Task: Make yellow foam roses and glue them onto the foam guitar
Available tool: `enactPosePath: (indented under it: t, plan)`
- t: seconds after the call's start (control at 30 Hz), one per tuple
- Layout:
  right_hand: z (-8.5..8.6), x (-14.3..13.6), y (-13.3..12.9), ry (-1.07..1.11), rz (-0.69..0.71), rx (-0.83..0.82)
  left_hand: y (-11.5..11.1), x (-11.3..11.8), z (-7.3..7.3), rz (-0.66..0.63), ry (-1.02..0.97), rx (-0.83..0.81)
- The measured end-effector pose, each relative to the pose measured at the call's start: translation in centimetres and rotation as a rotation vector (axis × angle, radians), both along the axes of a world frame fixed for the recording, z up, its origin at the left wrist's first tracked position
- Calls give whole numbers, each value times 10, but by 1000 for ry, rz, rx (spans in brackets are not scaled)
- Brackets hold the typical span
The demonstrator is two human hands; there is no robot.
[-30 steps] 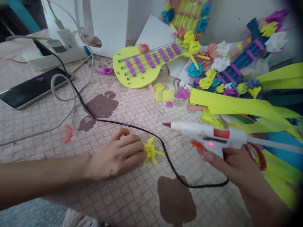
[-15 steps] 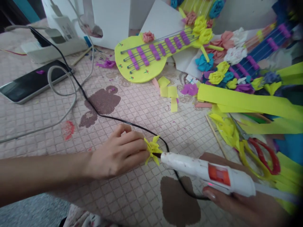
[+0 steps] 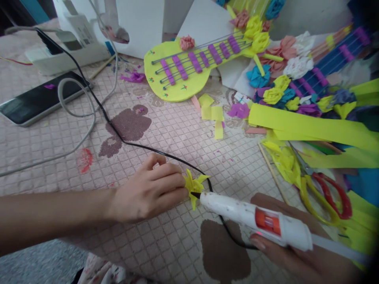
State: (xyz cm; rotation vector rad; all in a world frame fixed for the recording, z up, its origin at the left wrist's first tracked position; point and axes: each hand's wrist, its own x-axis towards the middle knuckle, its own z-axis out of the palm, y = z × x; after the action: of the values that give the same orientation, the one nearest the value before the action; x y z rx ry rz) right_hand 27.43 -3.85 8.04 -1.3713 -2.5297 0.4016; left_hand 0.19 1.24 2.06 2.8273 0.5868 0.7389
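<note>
My left hand point(image 3: 154, 189) is closed, its fingertips pinching a yellow paper flower point(image 3: 195, 184) with pointed petals just above the cloth. In my right hand point(image 3: 284, 252) lies a white glue gun point(image 3: 237, 209) with an orange-red window, a small red light and a glue stick coming out of its back. The gun's dark nozzle touches or nearly touches the middle of the flower. My left fingers hide the flower's back part. From the gun a black cord point(image 3: 151, 148) runs behind the flower towards the upper left.
A yellow paper guitar point(image 3: 177, 75) with purple bars lies at the back. Scissors point(image 3: 328, 193), yellow paper strips point(image 3: 308, 122) and crumpled paper flowers crowd the right. A phone point(image 3: 44, 98) and a white power strip point(image 3: 69, 55) are at the upper left. A thin wooden stick point(image 3: 274, 172) lies near my right hand.
The yellow flower has turned in my left fingers, so its petals point differently. The glue gun has shifted slightly left, its nozzle still at the flower's middle.
</note>
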Motion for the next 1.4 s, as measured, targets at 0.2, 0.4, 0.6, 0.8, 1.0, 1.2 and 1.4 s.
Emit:
enactPosePath:
  t: [0.2,0.4,0.6,0.8,1.0,1.2,1.4]
  plan:
    - [-5,2,0,152,38,-113,-1,1,0,10,12,3]
    - [-7,1,-2,189,9,-135,0,2,1,3,15,-1]
    - [-5,4,-3,77,21,-174,1,4,-1,-9,20,-11]
    - [-10,7,-3,104,41,-207,2,4,-1,-16,19,-19]
    - [-12,7,-3,98,52,-179,3,5,-1,-6,-24,-160]
    - [-17,9,-8,117,-9,-196,5,7,-6,-6,-78,-323]
    - [-19,15,-11,108,-31,-271,6,10,-7,13,-109,-366]
